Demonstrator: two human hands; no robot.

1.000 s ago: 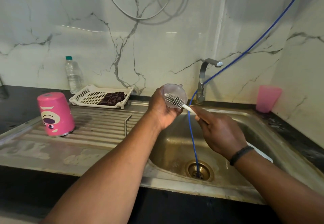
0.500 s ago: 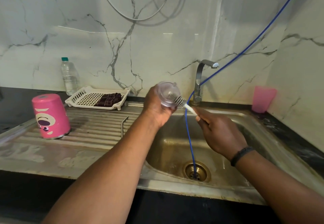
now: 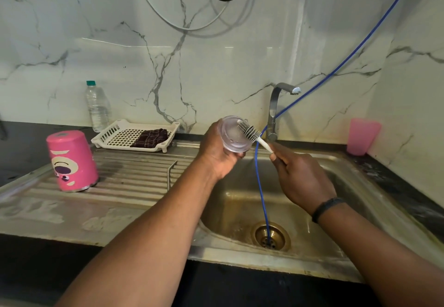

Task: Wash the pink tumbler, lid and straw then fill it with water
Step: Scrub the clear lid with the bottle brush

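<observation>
No legible writing. Left hand (image 3: 219,154) grip holds clear lid (image 3: 231,136); right hand (image 3: 300,177) grip holds brush (image 3: 249,132), whose bristles now sit higher on the lid. Pink tumbler (image 3: 72,161) stands inverted left of both grips.

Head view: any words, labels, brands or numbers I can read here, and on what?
No readable text anywhere.
Tumbler: a cartoon face only, no words.
Bottle: no label legible.
Lid, brush, pink cup: no markings visible.
</observation>
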